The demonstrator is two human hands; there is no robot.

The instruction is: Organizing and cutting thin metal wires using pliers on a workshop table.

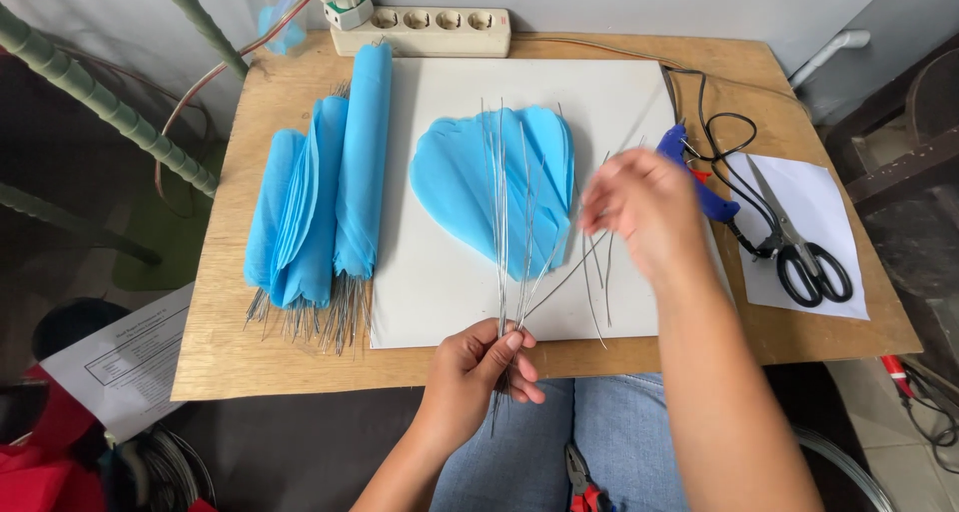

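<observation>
My left hand (pixel 478 370) is closed in a pinch around the lower ends of a bundle of thin grey metal wires (pixel 504 222), just past the near edge of the table. The wires fan upward and away from me, so their long axis runs from my lap toward the far wall.

My right hand (pixel 644 212) is raised above the table to the right of the fan and is blurred. Its fingers are curled near the upper part of 1 or 2 of the outer wires; I cannot tell whether they grip a wire. The left hand is nearer the bundle's base, the right hand nearer its tips.

Beneath the fan lies a light blue scalloped paper petal (pixel 470 187), flat on a white rectangular board (pixel 440 292). The board rests on a brown wooden tabletop (pixel 230 342).

To the left of the board, a row of folded light blue paper petals with wire stems (pixel 320 202) lies with the stems toward me. To the right, a blue hot glue gun (pixel 699 187) lies beside black-handled scissors (pixel 799 247) on a white paper sheet (pixel 834 197). A cream power strip (pixel 425 30) lies along the far edge. Red-handled pliers (pixel 581 477) rest on my lap.
</observation>
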